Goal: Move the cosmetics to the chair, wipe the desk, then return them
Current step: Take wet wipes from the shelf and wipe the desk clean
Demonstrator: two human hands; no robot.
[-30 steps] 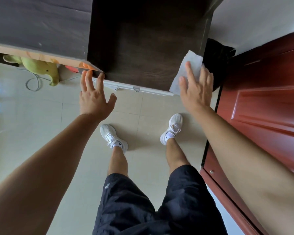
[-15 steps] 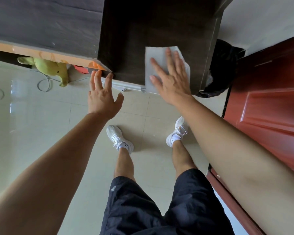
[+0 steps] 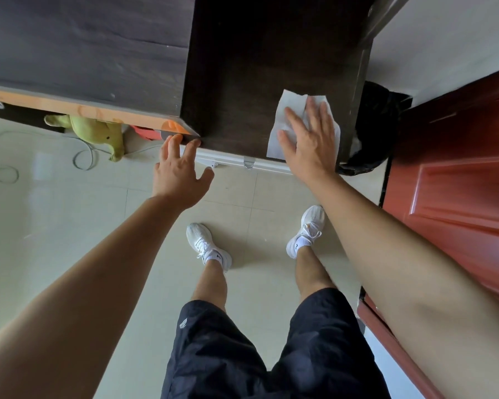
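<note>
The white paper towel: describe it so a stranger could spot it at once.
Find the dark wooden desk beside the red door. Near its front edge, on the door side, the right hand presses flat on the paper towel. It is the only white sheet on the dark top; the bag beside the desk is black.

A dark wooden surface (image 3: 242, 67) carries one white tissue (image 3: 291, 106), spread flat near its front right corner, with the tissue's lower edge reaching the front edge.
</note>
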